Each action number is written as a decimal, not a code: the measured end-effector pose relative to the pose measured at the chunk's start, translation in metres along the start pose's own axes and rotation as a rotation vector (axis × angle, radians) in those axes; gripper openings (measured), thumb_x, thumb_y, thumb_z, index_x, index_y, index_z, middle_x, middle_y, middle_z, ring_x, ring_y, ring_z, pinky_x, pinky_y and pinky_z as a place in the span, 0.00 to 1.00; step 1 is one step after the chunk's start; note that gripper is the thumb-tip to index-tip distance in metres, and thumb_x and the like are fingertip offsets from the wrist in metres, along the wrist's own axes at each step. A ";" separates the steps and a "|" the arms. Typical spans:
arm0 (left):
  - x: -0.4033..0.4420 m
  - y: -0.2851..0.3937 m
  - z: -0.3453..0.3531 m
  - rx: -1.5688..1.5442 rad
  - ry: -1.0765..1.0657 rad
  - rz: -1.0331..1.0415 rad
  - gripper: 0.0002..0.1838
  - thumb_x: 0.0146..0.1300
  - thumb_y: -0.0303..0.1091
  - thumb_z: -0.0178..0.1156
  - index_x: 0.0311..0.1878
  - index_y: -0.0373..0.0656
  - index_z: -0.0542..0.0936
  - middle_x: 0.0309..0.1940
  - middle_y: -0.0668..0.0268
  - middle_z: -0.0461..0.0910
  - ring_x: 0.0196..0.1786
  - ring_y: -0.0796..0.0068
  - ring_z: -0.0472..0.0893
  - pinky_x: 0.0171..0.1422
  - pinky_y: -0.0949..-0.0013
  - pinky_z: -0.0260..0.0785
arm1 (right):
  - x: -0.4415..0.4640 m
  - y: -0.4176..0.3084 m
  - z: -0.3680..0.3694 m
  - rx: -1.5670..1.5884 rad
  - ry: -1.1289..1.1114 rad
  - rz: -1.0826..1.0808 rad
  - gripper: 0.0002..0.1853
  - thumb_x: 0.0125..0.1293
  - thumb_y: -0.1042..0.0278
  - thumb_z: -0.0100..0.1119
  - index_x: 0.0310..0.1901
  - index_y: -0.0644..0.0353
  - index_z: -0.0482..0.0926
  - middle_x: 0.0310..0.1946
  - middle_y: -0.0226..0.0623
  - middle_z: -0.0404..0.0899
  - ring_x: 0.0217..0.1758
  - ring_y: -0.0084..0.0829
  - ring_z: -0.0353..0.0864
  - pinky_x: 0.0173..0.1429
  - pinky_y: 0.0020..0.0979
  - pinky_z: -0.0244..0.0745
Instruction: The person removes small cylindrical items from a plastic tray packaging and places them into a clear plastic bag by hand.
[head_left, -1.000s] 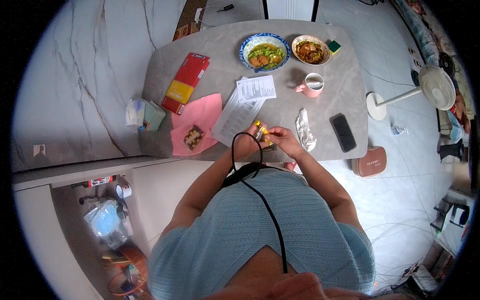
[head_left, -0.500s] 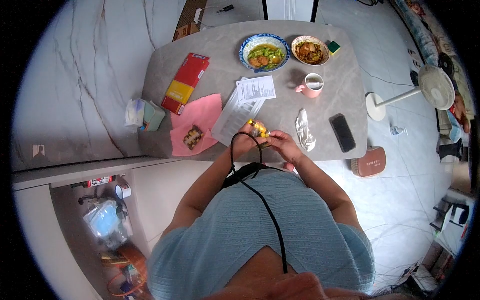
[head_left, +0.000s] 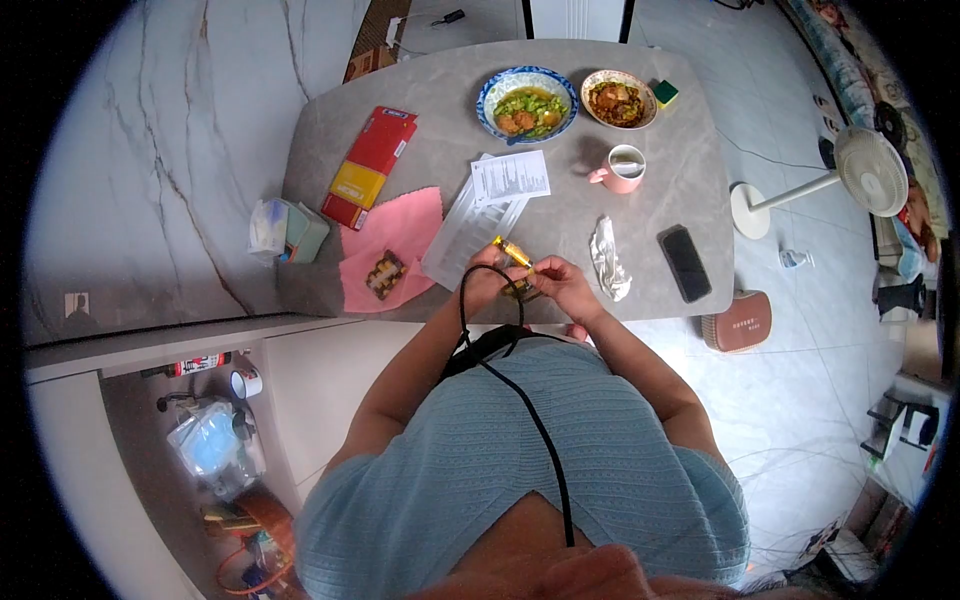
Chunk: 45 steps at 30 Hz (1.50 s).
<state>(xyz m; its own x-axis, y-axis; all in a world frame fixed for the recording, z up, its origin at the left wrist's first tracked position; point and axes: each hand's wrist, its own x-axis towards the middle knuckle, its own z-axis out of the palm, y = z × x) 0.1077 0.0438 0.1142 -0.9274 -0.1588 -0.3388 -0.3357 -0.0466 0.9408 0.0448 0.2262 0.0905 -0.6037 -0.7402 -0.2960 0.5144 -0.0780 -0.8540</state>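
Observation:
A slim yellow tube-like item (head_left: 514,252) is held between my two hands just over the table's near edge. My left hand (head_left: 484,287) is closed around its lower left side, partly behind a black cord (head_left: 468,300). The fingers of my right hand (head_left: 562,286) pinch the tube's right end. Below the tube, a small dark and gold item (head_left: 520,288) shows between the hands; its kind is unclear. Left of them, a pink cloth (head_left: 408,228) bears a small dark pack with gold pieces (head_left: 385,275). A clear plastic tray (head_left: 460,245) lies partly under a printed sheet (head_left: 512,178).
On the grey table (head_left: 440,90) are a red and yellow box (head_left: 370,165), a blue-rimmed bowl (head_left: 486,88), a smaller bowl of food (head_left: 617,104), a pink mug (head_left: 622,178), a crumpled tissue (head_left: 608,260) and a phone (head_left: 684,264). A fan (head_left: 868,172) stands to the right.
The yellow item has turned and now shows as a straight tube pointing up and left. My fingers have shifted slightly around it; the table items stay put.

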 end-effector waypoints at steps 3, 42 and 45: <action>-0.003 0.010 0.000 -0.015 0.012 -0.089 0.21 0.53 0.29 0.69 0.49 0.38 0.73 0.40 0.67 0.77 0.42 0.77 0.75 0.47 0.72 0.69 | 0.002 0.003 -0.002 -0.054 0.014 -0.043 0.04 0.65 0.73 0.61 0.39 0.62 0.78 0.34 0.26 0.79 0.38 0.17 0.75 0.44 0.21 0.72; -0.003 0.020 0.000 0.165 0.179 0.199 0.11 0.62 0.30 0.62 0.47 0.40 0.78 0.36 0.66 0.80 0.39 0.79 0.78 0.43 0.75 0.73 | 0.010 0.000 -0.003 -0.040 -0.028 -0.078 0.11 0.67 0.72 0.57 0.50 0.61 0.74 0.40 0.26 0.77 0.44 0.18 0.73 0.52 0.22 0.70; -0.010 0.035 0.003 0.189 0.199 0.249 0.09 0.60 0.30 0.64 0.42 0.39 0.78 0.36 0.66 0.80 0.39 0.80 0.78 0.40 0.75 0.73 | 0.011 0.001 -0.004 -0.061 -0.022 -0.086 0.09 0.68 0.71 0.56 0.48 0.60 0.75 0.39 0.25 0.78 0.43 0.17 0.73 0.51 0.22 0.70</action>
<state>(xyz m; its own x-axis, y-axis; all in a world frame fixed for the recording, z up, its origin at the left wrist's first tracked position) 0.1042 0.0469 0.1506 -0.9404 -0.3320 -0.0733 -0.1453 0.1976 0.9695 0.0365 0.2212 0.0846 -0.6300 -0.7471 -0.2120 0.4231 -0.1013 -0.9004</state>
